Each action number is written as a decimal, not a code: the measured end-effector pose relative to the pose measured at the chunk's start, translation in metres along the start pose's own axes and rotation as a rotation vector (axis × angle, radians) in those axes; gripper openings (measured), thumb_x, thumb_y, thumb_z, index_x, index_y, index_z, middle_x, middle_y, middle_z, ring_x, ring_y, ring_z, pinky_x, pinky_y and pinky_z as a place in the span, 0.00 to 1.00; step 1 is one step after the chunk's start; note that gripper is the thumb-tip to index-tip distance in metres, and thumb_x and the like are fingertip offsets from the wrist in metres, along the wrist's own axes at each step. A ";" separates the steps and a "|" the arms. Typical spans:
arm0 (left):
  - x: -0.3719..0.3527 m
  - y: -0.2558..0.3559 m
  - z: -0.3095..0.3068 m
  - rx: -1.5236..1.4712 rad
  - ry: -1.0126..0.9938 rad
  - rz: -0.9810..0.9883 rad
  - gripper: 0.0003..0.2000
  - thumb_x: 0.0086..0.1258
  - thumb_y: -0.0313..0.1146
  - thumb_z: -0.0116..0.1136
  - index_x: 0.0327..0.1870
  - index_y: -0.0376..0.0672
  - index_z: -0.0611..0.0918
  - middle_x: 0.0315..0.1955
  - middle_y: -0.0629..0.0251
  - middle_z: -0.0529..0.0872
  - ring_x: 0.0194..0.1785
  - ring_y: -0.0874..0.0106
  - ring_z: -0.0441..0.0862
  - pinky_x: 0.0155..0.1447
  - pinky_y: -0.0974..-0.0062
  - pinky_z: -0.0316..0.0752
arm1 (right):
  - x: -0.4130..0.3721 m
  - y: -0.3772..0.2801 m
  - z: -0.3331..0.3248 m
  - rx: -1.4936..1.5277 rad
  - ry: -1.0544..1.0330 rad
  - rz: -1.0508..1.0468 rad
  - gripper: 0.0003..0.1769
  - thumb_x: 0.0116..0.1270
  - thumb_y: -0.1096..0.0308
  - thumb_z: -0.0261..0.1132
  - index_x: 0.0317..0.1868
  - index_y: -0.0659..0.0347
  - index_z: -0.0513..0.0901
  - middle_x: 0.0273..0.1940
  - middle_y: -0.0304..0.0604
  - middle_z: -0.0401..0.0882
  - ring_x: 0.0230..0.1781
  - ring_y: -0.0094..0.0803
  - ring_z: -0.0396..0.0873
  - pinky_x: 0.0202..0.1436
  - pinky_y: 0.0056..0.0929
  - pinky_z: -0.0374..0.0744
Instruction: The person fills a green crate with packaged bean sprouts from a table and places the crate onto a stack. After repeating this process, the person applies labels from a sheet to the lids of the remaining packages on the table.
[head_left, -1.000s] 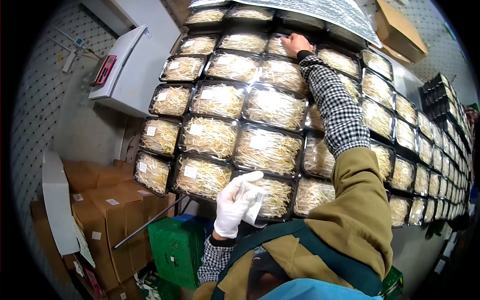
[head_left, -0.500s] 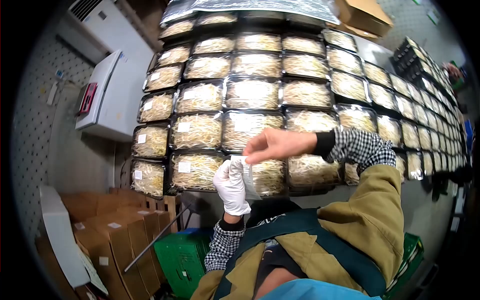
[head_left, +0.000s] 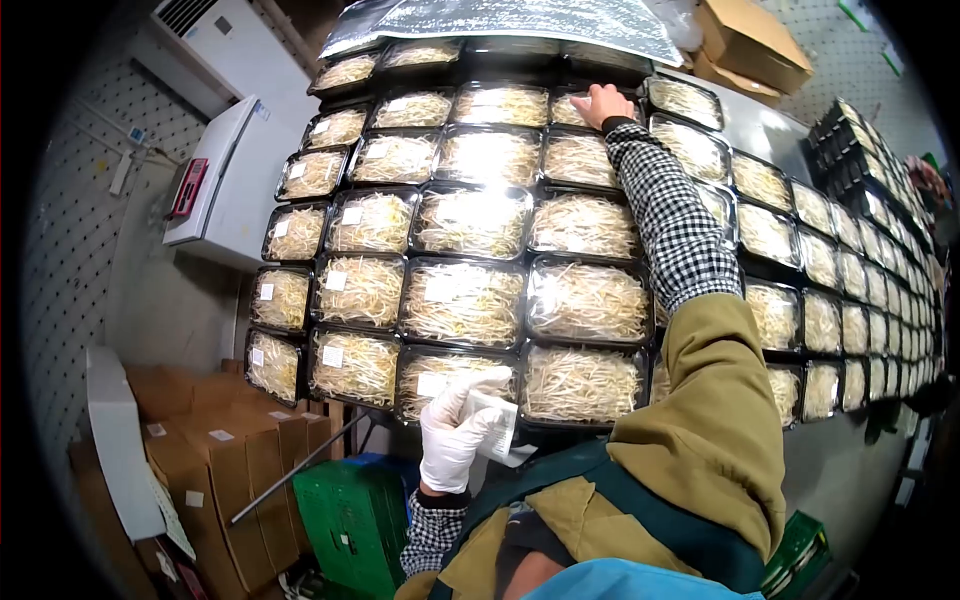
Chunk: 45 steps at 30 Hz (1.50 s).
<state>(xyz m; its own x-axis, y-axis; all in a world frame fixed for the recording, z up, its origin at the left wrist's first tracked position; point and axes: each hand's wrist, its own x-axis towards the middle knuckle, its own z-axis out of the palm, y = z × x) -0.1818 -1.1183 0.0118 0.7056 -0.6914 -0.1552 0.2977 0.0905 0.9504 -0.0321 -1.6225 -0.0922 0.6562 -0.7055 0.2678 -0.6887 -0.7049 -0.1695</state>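
Our right hand (head_left: 603, 103) rests, grip released, on a bean-sprout tray (head_left: 567, 112); far below that tray our gloved left hand (head_left: 450, 435) clutches the label sheet (head_left: 503, 432).

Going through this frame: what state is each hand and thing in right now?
left hand: gloved, closed on the label sheet
right hand: bare, arm stretched out, resting open on a far tray
sprout trays: sealed, side by side in rows, many with a white label
silver sheet: lying over the farthest trays
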 end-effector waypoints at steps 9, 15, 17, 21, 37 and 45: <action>0.002 -0.015 0.039 -0.036 0.056 -0.075 0.08 0.66 0.24 0.56 0.44 0.34 0.80 0.40 0.60 0.85 0.39 0.79 0.81 0.46 0.82 0.75 | -0.012 0.037 -0.013 0.398 0.131 0.056 0.18 0.64 0.51 0.57 0.39 0.59 0.78 0.40 0.52 0.80 0.45 0.47 0.78 0.48 0.42 0.75; -0.009 -0.013 0.064 0.028 0.012 -0.021 0.07 0.66 0.25 0.56 0.43 0.34 0.79 0.41 0.60 0.85 0.41 0.79 0.80 0.48 0.83 0.74 | 0.021 0.036 -0.012 0.367 -0.179 0.094 0.24 0.63 0.45 0.56 0.42 0.58 0.82 0.43 0.51 0.81 0.46 0.45 0.78 0.48 0.41 0.74; -0.012 -0.015 0.063 0.047 0.057 -0.014 0.08 0.66 0.25 0.57 0.43 0.34 0.79 0.40 0.61 0.85 0.40 0.81 0.80 0.47 0.84 0.74 | 0.017 0.014 -0.011 0.319 -0.148 0.144 0.24 0.61 0.44 0.58 0.41 0.55 0.84 0.44 0.49 0.82 0.48 0.43 0.78 0.49 0.43 0.74; -0.010 -0.022 0.055 0.132 0.154 0.070 0.08 0.66 0.25 0.57 0.45 0.35 0.80 0.38 0.64 0.85 0.39 0.83 0.79 0.45 0.86 0.72 | 0.002 -0.006 0.008 0.086 -0.002 0.195 0.31 0.57 0.38 0.61 0.48 0.56 0.79 0.49 0.48 0.76 0.51 0.44 0.76 0.51 0.46 0.68; -0.011 -0.020 0.073 0.073 0.097 -0.036 0.07 0.67 0.24 0.54 0.44 0.34 0.79 0.42 0.59 0.84 0.44 0.78 0.80 0.50 0.82 0.74 | 0.023 0.010 0.006 0.280 -0.126 0.130 0.21 0.65 0.49 0.57 0.42 0.59 0.81 0.44 0.49 0.81 0.46 0.45 0.78 0.48 0.45 0.71; 0.000 -0.024 0.075 0.241 0.280 0.096 0.15 0.71 0.39 0.52 0.33 0.34 0.79 0.20 0.67 0.80 0.23 0.80 0.76 0.32 0.84 0.70 | -0.013 0.000 0.001 0.290 0.296 -0.091 0.08 0.64 0.63 0.57 0.39 0.57 0.74 0.39 0.48 0.77 0.33 0.45 0.79 0.38 0.42 0.77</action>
<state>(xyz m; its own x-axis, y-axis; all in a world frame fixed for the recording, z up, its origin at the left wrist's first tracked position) -0.2374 -1.1744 0.0092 0.8814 -0.4621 -0.0983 0.0854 -0.0488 0.9952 -0.0399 -1.6132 -0.0964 0.5646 -0.6177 0.5474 -0.4892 -0.7847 -0.3807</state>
